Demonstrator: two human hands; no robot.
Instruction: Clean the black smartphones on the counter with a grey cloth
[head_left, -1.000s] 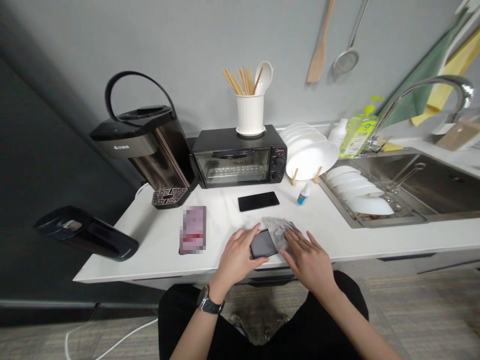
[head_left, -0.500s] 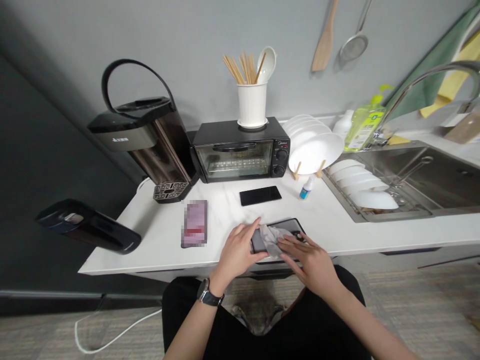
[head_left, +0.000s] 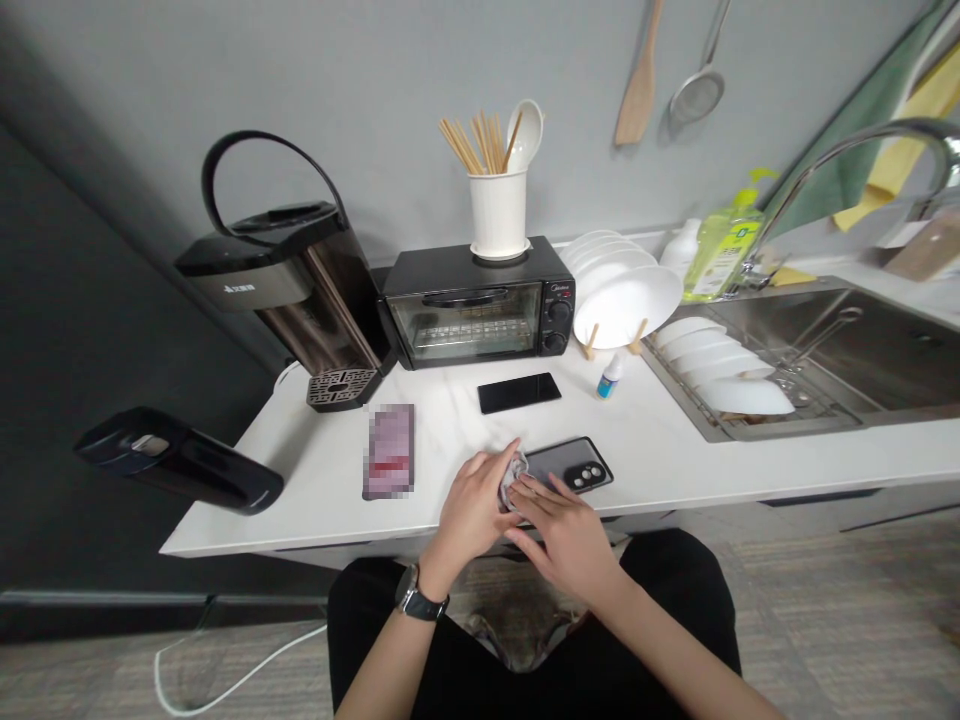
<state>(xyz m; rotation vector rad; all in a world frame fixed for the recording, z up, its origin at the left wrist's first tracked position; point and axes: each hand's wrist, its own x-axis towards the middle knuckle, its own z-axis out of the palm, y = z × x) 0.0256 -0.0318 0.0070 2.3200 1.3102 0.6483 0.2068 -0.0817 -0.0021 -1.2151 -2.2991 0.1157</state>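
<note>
Cloth (head_left: 513,468) and right hand (head_left: 566,525): both have slid along the case (head_left: 561,455) toward the left hand (head_left: 474,505) since the earlier frame, baring more of its middle and camera end.
Right hand: fingers lie over the bunched cloth, pressing it to the case; whether they also pinch it, I cannot tell.
Left hand: grasps the case's left end, thumb and fingers at opposite edges.
Cloth feel: likely thin, soft and nearly weightless; best spread under several fingertips.
Case: flat on the counter (head_left: 442,420) near its front edge, camera cutouts at the end away from the left hand. Probably light, slightly flexible, smooth enough to skid; hold it by the rim, off the flat back.
Phone (head_left: 519,393) and bottle (head_left: 610,378): beyond the case, apart from both hands, unmoved.
</note>
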